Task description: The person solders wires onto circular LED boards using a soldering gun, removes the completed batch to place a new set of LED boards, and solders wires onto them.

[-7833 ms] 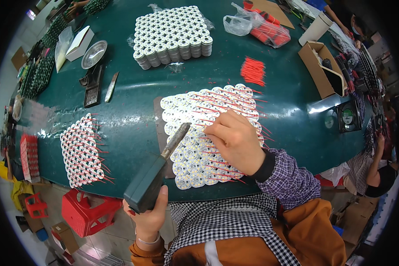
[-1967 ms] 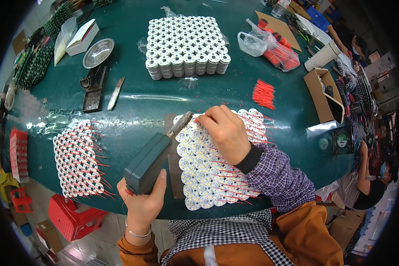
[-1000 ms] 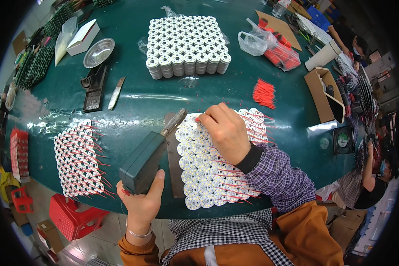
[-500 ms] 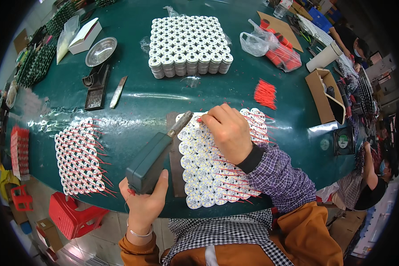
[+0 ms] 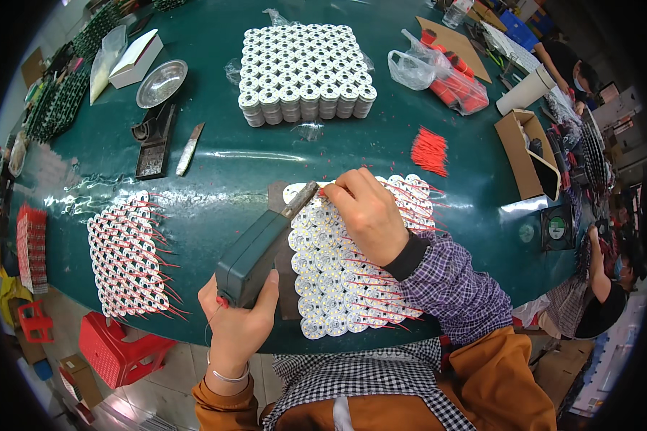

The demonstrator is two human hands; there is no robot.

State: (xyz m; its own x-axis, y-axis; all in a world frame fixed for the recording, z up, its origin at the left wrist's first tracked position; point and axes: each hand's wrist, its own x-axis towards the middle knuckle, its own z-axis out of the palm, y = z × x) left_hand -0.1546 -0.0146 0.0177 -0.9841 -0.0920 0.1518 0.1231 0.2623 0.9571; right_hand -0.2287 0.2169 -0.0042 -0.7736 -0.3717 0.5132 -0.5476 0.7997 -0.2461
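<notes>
Right now left hand [image 5: 239, 327] wraps the dark green tool [image 5: 255, 248], tip just beside right fingertips. Right hand [image 5: 370, 219] pinches a red wire [image 5: 322, 194], mostly hidden, at the disc panel's [image 5: 316, 262] far edge; panel sits by the tabletop's [image 5: 216, 187] near edge. Right hand and plaid sleeve [image 5: 453, 287] block part of it. Second panel [image 5: 126, 255]: near-left corner. Disc stack [image 5: 302, 65]: toward far edge. Carton [image 5: 514, 158]: right edge.
</notes>
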